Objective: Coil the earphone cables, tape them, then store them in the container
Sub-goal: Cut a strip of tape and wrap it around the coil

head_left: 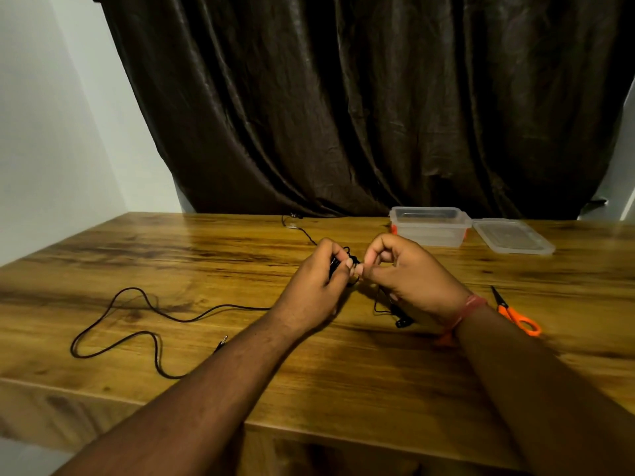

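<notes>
A black earphone cable [137, 333] snakes across the wooden table [240, 255] on the left, its jack plug lying near my left forearm. My left hand [318, 280] and my right hand [409, 273] meet above the table's middle, both pinching the same cable between fingertips. An earbud [400, 322] hangs under my right hand, just above the table. A second black cable [299, 228] lies at the back by the curtain. The clear plastic container [429, 226] stands open at the back right.
The container's clear lid [513, 235] lies flat to its right. Orange-handled scissors [515, 314] lie beside my right wrist. A dark curtain [343, 97] hangs behind the table and a white wall is on the left.
</notes>
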`<state>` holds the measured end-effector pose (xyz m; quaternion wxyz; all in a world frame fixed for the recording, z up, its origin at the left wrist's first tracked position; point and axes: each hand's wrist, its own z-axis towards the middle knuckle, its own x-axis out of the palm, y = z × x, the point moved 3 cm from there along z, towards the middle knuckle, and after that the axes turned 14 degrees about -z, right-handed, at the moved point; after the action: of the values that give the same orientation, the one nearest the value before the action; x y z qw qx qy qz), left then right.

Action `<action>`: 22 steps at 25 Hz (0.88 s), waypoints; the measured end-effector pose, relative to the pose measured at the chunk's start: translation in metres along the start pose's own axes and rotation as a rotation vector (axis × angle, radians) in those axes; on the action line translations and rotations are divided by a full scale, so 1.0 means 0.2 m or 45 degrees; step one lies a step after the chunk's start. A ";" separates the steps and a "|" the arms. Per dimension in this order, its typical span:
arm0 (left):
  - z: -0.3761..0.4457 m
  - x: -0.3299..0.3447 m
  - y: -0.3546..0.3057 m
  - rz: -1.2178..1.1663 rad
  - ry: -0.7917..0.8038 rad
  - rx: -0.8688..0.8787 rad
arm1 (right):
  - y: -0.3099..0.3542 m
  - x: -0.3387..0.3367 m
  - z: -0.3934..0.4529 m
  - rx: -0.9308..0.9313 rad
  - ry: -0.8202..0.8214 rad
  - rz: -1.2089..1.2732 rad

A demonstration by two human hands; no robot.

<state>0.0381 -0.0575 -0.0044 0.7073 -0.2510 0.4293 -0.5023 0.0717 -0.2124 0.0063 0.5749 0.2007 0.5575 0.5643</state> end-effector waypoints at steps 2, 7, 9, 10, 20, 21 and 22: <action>0.00 0.00 0.01 -0.012 -0.009 -0.012 | 0.01 -0.01 0.00 0.041 0.022 0.076; 0.01 -0.01 0.02 -0.030 0.002 -0.023 | -0.02 0.00 0.01 0.069 0.040 -0.048; 0.00 0.00 0.02 -0.130 0.025 -0.080 | -0.03 -0.01 0.02 0.054 0.022 -0.116; 0.01 0.00 0.03 -0.173 0.035 -0.112 | -0.04 -0.02 0.02 0.049 0.016 -0.147; 0.01 0.05 0.08 -0.503 0.089 -0.304 | -0.03 -0.10 0.03 0.047 -0.436 -0.382; 0.01 0.05 0.08 -0.505 0.101 -0.307 | -0.02 -0.10 0.03 0.026 -0.487 -0.321; 0.00 0.06 0.08 -0.490 0.123 -0.305 | 0.00 -0.07 0.02 -0.022 -0.518 -0.312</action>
<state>0.0478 -0.0626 -0.0198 0.5423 -0.3863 0.4633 -0.5848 0.0791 -0.2239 0.0136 0.7414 0.2361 0.4453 0.4430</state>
